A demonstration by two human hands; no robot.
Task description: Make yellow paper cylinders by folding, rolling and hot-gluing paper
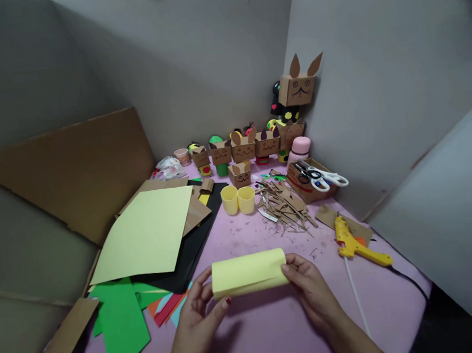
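Observation:
A sheet of pale yellow paper rolled into a tube (247, 271) lies sideways between my hands, just above the table's near part. Its free edge shows as a line along the lower side. My left hand (201, 304) holds the left end, fingers behind and the red-nailed thumb at the lower edge. At the right end, my right hand (306, 284) pinches the paper with its thumb in front. Farther off stand two short yellow paper tubes (238, 200), side by side and touching.
Yellow sheets (143, 235), black sheets and green pieces (123, 322) lie left. A yellow glue gun (356, 243) with a cord rests right. Cardboard scraps (283, 205), a box of scissors (312, 182) and several cardboard animal heads (243, 149) stand farther back. Grey panels enclose the table.

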